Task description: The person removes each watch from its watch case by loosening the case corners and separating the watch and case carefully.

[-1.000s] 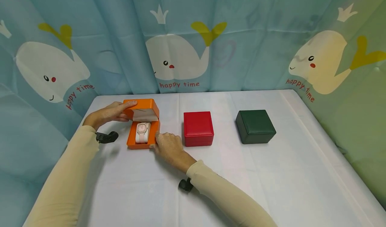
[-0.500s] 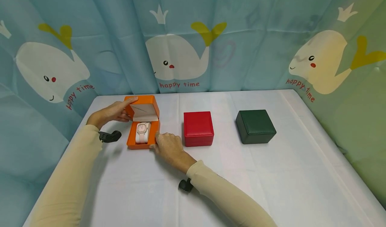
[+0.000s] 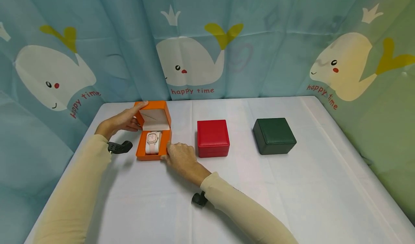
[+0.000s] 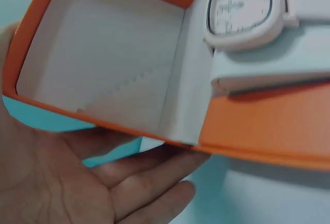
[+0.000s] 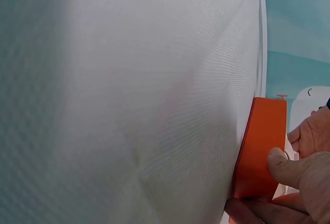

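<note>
An orange watch box (image 3: 141,148) stands on the white table with its lid (image 3: 155,104) raised, showing a pale lining. Inside lies a watch (image 3: 152,138) with a squarish dial and a white and pale pink strap. My left hand (image 3: 120,121) holds the lid by its left side, thumb at the top edge; its lower fingers show behind the lid in the left wrist view. With thumb and fingers my right hand (image 3: 184,160) grips the base at its front right corner. In the right wrist view the thumb (image 5: 283,167) presses the orange side.
A closed red box (image 3: 213,138) sits to the right of the orange one. Farther right is a closed dark green box (image 3: 275,136). A blue curtain (image 3: 129,49) with whale prints hangs behind the table (image 3: 311,186).
My left hand has tilted the lid farther up and back, so more of its lining shows. The right hand has stayed on the base, and the red and green boxes have not moved.
</note>
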The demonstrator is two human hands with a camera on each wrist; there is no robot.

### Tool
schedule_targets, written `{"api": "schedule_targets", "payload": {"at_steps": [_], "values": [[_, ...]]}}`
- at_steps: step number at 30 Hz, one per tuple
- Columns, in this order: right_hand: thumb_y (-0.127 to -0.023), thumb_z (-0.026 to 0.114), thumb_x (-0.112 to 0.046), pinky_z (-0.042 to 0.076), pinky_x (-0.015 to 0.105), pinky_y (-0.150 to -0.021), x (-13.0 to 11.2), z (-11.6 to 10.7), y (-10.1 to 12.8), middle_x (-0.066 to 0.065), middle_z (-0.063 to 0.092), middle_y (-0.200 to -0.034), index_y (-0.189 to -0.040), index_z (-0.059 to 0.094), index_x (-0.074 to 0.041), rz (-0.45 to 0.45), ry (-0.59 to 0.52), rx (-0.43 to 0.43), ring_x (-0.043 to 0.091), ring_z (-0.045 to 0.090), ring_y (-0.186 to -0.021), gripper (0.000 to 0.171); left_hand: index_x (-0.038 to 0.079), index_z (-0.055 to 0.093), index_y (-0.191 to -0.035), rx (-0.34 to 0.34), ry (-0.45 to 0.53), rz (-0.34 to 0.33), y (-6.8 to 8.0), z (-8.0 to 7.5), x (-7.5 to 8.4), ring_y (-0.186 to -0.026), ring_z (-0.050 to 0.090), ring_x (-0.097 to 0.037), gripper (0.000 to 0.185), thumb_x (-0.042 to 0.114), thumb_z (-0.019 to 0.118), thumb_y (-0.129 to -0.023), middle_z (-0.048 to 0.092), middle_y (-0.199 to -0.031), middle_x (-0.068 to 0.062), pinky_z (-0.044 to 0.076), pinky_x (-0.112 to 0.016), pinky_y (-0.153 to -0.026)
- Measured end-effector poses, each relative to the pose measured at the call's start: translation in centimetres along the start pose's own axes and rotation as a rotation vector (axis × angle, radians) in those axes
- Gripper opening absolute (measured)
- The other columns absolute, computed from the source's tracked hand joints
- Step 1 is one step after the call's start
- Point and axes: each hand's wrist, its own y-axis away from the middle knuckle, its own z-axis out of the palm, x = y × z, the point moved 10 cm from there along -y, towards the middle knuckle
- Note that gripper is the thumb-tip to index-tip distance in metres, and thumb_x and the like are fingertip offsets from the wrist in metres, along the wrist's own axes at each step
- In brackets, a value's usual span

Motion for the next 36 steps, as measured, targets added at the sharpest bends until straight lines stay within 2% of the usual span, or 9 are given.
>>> {"api": "schedule_targets", "payload": {"at_steps": [3,7,13,16,21,26,30,33,36], "values": [[-0.092,0.076,-0.042,0.051,0.032,-0.052,0.1,0.0,0.0,0.001,0.069,-0.074,-0.093,0.068,-0.014,0.003,0.011,0.005,0.018,0.069,-0.07,0.029,-0.007,0.019,-0.154,0.009,0.003,0.007,0.1,0.2,0.0,-0.118,0.058,-0.046,0.102,0.076,0.03,-0.095,0.058,-0.117,-0.028,0.039,-0.054,-0.108],[-0.092,0.076,-0.041,0.049,0.032,-0.05,0.1,0.0,0.1,0.0,0.067,-0.071,-0.091,0.067,-0.014,0.0,0.019,0.01,0.018,0.068,-0.067,0.029,-0.009,0.019,-0.154,0.018,0.023,0.016,0.3,0.4,-0.3,-0.123,0.054,-0.048,0.103,0.075,0.029,-0.096,0.052,-0.132,-0.036,0.037,-0.055,-0.11],[-0.092,0.076,-0.04,0.047,0.031,-0.047,0.0,0.1,0.2,-0.001,0.06,-0.064,-0.091,0.067,-0.013,-0.011,0.04,0.003,0.017,0.064,-0.061,0.028,-0.011,0.022,-0.153,0.083,0.094,0.01,0.8,0.6,-0.4,-0.125,0.051,-0.049,0.105,0.076,0.033,-0.095,0.044,-0.138,-0.036,0.038,-0.056,-0.109],[-0.093,0.075,-0.04,0.047,0.031,-0.048,-0.1,0.1,0.1,-0.002,0.06,-0.064,-0.096,0.07,-0.013,-0.019,0.048,0.005,0.016,0.064,-0.062,0.028,-0.013,0.024,-0.152,0.135,0.12,0.008,1.2,0.6,-0.2,-0.128,0.048,-0.049,0.107,0.077,0.035,-0.094,0.041,-0.142,-0.036,0.038,-0.056,-0.108],[-0.094,0.074,-0.04,0.049,0.031,-0.049,-0.2,0.2,0.1,-0.003,0.06,-0.065,-0.105,0.073,-0.013,-0.028,0.062,0.005,0.016,0.064,-0.063,0.03,-0.015,0.025,-0.152,0.214,0.103,0.037,1.7,0.4,0.2,-0.134,0.043,-0.049,0.107,0.075,0.037,-0.095,0.035,-0.149,-0.035,0.038,-0.056,-0.108],[-0.095,0.073,-0.041,0.05,0.031,-0.05,-0.3,0.3,0.1,-0.002,0.064,-0.068,-0.117,0.074,-0.011,-0.032,0.071,0.0,0.016,0.065,-0.065,0.037,-0.015,0.03,-0.151,0.269,0.094,0.069,2.3,0.3,0.6,-0.133,0.045,-0.049,0.106,0.075,0.038,-0.096,0.035,-0.153,-0.033,0.038,-0.058,-0.108],[-0.094,0.073,-0.041,0.05,0.031,-0.051,-0.3,0.2,0.1,-0.001,0.065,-0.07,-0.119,0.073,-0.011,-0.037,0.072,0.006,0.016,0.066,-0.066,0.039,-0.013,0.032,-0.152,0.307,0.089,0.107,3.0,0.5,0.9,-0.131,0.046,-0.049,0.105,0.076,0.038,-0.096,0.034,-0.154,-0.032,0.038,-0.059,-0.108],[-0.094,0.074,-0.041,0.05,0.031,-0.05,-0.4,0.0,0.1,-0.001,0.065,-0.069,-0.117,0.073,-0.01,-0.043,0.063,0.013,0.017,0.066,-0.066,0.038,-0.011,0.029,-0.154,0.38,0.048,0.123,3.7,0.2,0.8,-0.129,0.048,-0.049,0.106,0.076,0.039,-0.095,0.038,-0.152,-0.033,0.038,-0.06,-0.107],[-0.094,0.074,-0.039,0.05,0.031,-0.05,-0.3,0.0,0.1,0.0,0.065,-0.069,-0.106,0.072,-0.011,-0.042,0.047,0.011,0.018,0.066,-0.066,0.031,-0.008,0.026,-0.156,0.49,-0.015,0.116,4.6,-0.2,0.5,-0.128,0.048,-0.048,0.106,0.076,0.041,-0.095,0.04,-0.15,-0.033,0.037,-0.062,-0.107]]}}
